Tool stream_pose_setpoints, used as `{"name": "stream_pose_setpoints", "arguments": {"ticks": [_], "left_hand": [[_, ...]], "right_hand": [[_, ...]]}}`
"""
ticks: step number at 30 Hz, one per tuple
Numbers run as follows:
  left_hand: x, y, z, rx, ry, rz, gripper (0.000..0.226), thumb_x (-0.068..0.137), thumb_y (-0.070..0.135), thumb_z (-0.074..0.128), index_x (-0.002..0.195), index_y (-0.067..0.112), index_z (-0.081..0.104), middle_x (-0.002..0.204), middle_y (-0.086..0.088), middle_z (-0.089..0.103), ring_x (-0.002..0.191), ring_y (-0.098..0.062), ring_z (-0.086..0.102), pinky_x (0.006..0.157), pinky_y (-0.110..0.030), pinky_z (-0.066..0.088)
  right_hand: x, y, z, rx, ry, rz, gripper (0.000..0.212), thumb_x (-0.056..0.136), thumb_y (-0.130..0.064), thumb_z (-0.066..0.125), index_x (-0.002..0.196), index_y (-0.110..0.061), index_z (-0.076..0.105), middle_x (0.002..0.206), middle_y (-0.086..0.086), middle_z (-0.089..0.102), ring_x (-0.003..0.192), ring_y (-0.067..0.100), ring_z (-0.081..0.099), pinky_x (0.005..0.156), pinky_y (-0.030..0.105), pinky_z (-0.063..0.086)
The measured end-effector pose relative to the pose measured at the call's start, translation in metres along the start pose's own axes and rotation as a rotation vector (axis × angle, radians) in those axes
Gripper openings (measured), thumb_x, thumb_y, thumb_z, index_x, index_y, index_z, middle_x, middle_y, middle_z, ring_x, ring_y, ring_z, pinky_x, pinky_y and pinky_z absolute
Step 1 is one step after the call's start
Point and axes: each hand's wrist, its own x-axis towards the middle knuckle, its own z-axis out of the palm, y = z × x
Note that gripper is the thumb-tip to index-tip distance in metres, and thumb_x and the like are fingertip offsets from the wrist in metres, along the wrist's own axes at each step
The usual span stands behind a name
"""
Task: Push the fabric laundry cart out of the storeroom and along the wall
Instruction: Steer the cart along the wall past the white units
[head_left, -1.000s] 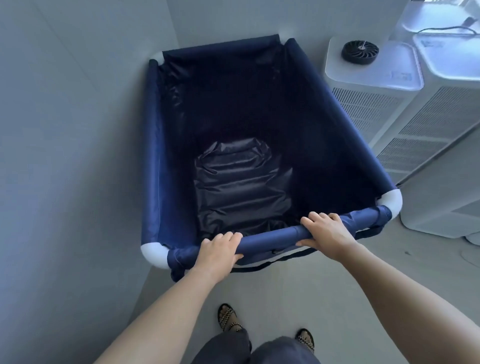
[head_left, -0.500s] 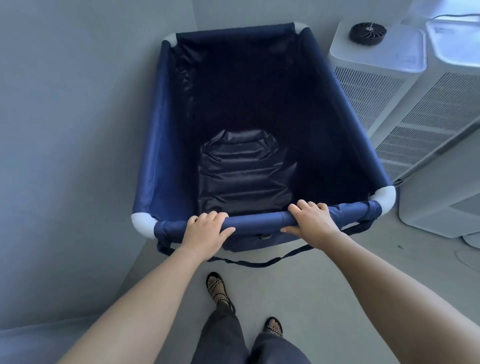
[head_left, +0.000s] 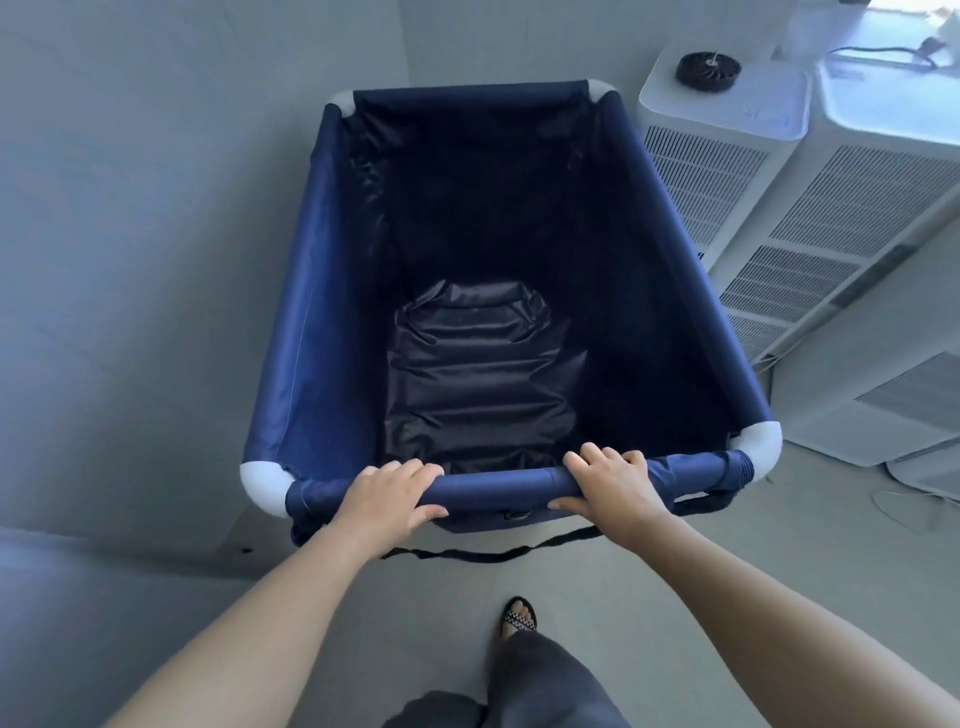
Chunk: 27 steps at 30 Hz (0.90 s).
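Observation:
The navy fabric laundry cart fills the middle of the head view, with white plastic corners and a dark, creased liner at its bottom. It holds nothing. My left hand grips the padded near rail left of centre. My right hand grips the same rail right of centre. A black strap hangs loose below the rail.
A grey wall runs close along the cart's left side. White vented appliances stand just right of the cart, one with a small black fan on top. Grey floor lies under my sandalled foot.
The cart has shifted away from the left wall and sits more central in view. Both hands keep their grip on the rail. My feet have stepped.

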Motion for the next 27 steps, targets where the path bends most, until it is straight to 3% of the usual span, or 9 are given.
{"name": "stream_pose_setpoints", "arguments": {"ticks": [14,21,24,27], "left_hand": [[-0.113,0.034,0.045,-0.078,0.062,0.002,0.039,0.09,0.054,0.045,0.12,0.029,0.045,0.111,0.008,0.059,0.099,-0.02,0.054,0.084,-0.035,0.036],[-0.163,0.053,0.058,-0.011,0.027,-0.003,0.047,0.091,0.063,0.026,0.113,0.027,0.048,0.104,0.007,0.06,0.094,-0.02,0.056,0.077,-0.035,0.038],[-0.169,0.056,0.063,0.102,0.004,0.084,0.049,0.093,0.059,0.024,0.112,0.021,0.048,0.105,0.004,0.056,0.094,-0.019,0.053,0.07,-0.03,0.037],[-0.168,0.056,0.067,0.123,-0.001,0.131,0.047,0.094,0.058,0.025,0.103,0.018,0.048,0.101,0.003,0.054,0.089,-0.017,0.052,0.064,-0.028,0.038]], "right_hand": [[-0.122,-0.054,0.04,-0.008,0.043,0.076,0.05,0.083,-0.065,0.046,0.106,-0.021,0.046,0.1,0.001,0.051,0.091,0.023,0.053,0.077,0.037,0.032],[-0.177,-0.073,0.049,0.01,-0.051,0.011,0.055,0.083,-0.067,0.044,0.111,-0.02,0.045,0.105,0.001,0.052,0.093,0.023,0.055,0.077,0.036,0.038],[-0.187,-0.07,0.052,0.01,-0.083,-0.086,0.056,0.083,-0.069,0.041,0.107,-0.018,0.046,0.101,-0.001,0.055,0.087,0.02,0.057,0.066,0.033,0.045],[-0.191,-0.068,0.059,-0.023,-0.046,-0.126,0.056,0.082,-0.071,0.038,0.101,-0.018,0.045,0.098,-0.003,0.056,0.083,0.017,0.058,0.056,0.03,0.039]]}}
